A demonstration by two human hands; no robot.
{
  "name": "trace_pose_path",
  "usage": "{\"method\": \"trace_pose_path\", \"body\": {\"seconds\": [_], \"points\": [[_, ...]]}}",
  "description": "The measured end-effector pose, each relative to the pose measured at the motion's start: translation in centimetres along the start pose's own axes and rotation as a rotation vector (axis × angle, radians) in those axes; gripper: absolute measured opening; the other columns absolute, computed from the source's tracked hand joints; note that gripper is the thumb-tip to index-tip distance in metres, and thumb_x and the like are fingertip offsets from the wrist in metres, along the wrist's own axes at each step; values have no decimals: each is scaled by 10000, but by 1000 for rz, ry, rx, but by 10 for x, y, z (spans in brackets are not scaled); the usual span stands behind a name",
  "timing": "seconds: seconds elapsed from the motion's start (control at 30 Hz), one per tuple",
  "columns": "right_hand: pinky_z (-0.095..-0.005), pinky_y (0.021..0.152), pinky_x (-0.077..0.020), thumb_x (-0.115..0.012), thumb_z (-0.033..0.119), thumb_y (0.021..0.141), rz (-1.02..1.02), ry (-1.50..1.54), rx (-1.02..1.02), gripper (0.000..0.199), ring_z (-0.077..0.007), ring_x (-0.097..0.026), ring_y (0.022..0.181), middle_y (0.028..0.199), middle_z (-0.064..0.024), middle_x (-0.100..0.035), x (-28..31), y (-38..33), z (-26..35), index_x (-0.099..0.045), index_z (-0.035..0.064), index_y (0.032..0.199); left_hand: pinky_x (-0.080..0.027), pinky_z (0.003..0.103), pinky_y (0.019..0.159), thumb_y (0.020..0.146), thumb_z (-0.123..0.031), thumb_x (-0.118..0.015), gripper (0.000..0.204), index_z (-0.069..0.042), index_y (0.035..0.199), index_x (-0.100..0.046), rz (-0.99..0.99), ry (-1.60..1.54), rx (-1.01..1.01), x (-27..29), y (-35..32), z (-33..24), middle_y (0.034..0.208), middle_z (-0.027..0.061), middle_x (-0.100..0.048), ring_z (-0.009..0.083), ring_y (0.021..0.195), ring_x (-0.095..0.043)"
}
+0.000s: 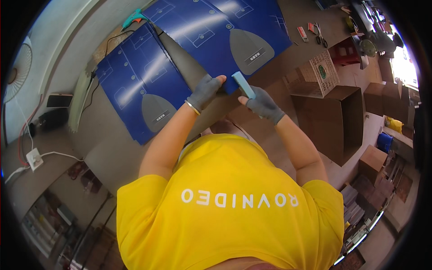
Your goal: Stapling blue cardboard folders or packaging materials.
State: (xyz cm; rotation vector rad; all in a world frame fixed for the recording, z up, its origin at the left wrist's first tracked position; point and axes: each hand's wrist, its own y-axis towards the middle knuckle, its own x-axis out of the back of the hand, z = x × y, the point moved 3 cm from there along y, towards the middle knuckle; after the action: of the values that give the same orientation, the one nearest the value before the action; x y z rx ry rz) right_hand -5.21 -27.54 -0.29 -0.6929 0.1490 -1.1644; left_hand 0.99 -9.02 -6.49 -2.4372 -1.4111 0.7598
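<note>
My left hand (pixel 207 93), in a grey fingerless glove, is closed at the near corner of a large blue printed plastic sheet (pixel 193 31), thumb against its edge. My right hand (pixel 265 105), gloved the same way, grips a light-blue flat bar-shaped tool (pixel 243 84). The tool's far end points up and left, beside that same corner; its exact kind cannot be made out. Left of it, a second stack of blue printed sheets (pixel 135 81) rests on the table. Grey rounded panels and thin white outlines mark both.
A teal glue gun (pixel 134 19) lies beyond the left sheets. Scissors (pixel 320 37) and a small red-and-white box (pixel 302 33) are at the far right of the table. On the right stand an open cardboard box (pixel 328 121) and a cream plastic crate (pixel 321 74). A phone-like black slab (pixel 59 100) lies far left.
</note>
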Motion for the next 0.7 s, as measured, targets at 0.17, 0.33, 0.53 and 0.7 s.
{"method": "trace_pose_path", "body": {"seconds": [0.17, 0.33, 0.53, 0.7], "points": [[-372, 706, -479, -641, 302, 847, -102, -170, -57, 311, -277, -628, 746, 814, -154, -652, -22, -2, 8, -635, 19, 976, -473, 259, 731, 947, -246, -557, 270, 1, 988, -658, -64, -75, 39, -4, -23, -7, 927, 30, -606, 107, 804, -549], [-328, 675, -482, -660, 379, 845, -74, 79, -19, 430, -195, -605, 751, 778, -83, -615, -20, -1, 0, -594, 21, 1074, -508, 278, 749, 920, -227, -610, 294, -24, 1131, -584, -306, -255, -163, 1, -49, -16, 989, 44, -621, 135, 909, -584], [-265, 556, -454, -645, 375, 872, -325, 48, -59, 360, -105, -558, 635, 723, -28, -565, 39, -9, -9, -577, 43, 997, -548, 375, 725, 895, -234, -623, 446, -89, 1287, -465, -360, -245, 30, 27, -85, -35, 1090, 63, -600, 179, 936, -606], [-268, 504, -449, -637, 377, 884, -318, -74, -166, 338, -114, -540, 549, 638, -14, -538, 43, -9, -11, -578, 52, 953, -555, 369, 732, 909, -207, -609, 449, -167, 1314, -421, -328, -250, 71, 33, -94, -31, 1150, 31, -574, 164, 997, -588]]}}
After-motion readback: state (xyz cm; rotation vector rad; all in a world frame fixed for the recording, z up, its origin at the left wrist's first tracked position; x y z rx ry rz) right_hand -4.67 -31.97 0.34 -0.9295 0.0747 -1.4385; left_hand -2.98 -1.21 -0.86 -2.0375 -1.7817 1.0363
